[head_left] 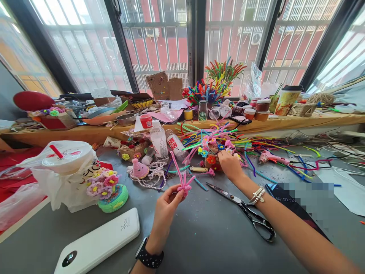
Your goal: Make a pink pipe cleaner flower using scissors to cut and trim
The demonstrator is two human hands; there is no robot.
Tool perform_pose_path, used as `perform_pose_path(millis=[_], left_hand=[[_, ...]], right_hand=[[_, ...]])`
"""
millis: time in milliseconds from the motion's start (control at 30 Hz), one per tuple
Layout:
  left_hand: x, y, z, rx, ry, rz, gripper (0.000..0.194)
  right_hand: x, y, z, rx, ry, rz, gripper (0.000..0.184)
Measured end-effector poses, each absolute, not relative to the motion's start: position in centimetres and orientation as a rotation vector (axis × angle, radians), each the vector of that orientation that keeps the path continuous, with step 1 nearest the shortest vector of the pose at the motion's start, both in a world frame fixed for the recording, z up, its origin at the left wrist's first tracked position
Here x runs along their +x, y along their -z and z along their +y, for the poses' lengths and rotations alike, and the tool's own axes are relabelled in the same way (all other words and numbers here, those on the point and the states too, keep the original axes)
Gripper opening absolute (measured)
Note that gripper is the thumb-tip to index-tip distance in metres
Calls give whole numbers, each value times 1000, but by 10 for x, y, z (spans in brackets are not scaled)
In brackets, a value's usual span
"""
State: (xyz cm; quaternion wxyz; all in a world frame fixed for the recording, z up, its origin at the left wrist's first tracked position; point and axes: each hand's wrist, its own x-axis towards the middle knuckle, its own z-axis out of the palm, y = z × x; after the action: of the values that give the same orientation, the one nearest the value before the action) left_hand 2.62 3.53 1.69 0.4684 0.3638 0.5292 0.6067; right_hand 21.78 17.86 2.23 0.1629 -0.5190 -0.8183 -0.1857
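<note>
My left hand pinches a pink pipe-cleaner flower, with long loose ends standing up from it. My right hand reaches to a small container decorated with colourful pipe-cleaner flowers. Its fingers are curled together at the container's right side, and what they grip is hidden. Below that hand lie large scissors, blades apart and pointing left. Pink, green and other pipe cleaners spread behind the container.
A white power bank, a green-based flower ornament and a bagged drink cup stand left. Plastic bottles and pearl strings lie beyond my left hand. A pink glue gun and a phone are right.
</note>
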Motion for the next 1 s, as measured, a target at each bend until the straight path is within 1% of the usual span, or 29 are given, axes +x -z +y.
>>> perform_pose_path(millis=[133,333,533,833,1000], left_hand=[[28,-18,35,887,-1493,1327,28],[28,-17,35,902,-1485,1332,28],[27,-16,36,912,-1468,1337,27],[28,-16,35,909,-1479,1314,26],[27,-16,35,915,-1477,1317,27]], right_hand=[[224,-16,170,-1468,570,-2338,22],[229,-9,159,-1465,599,-2341,20],[232,-5,148,-1451,630,-2350,22],[235,2,143,-1422,673,-2365,30],[236,6,139,-1403,750,-2371,31]])
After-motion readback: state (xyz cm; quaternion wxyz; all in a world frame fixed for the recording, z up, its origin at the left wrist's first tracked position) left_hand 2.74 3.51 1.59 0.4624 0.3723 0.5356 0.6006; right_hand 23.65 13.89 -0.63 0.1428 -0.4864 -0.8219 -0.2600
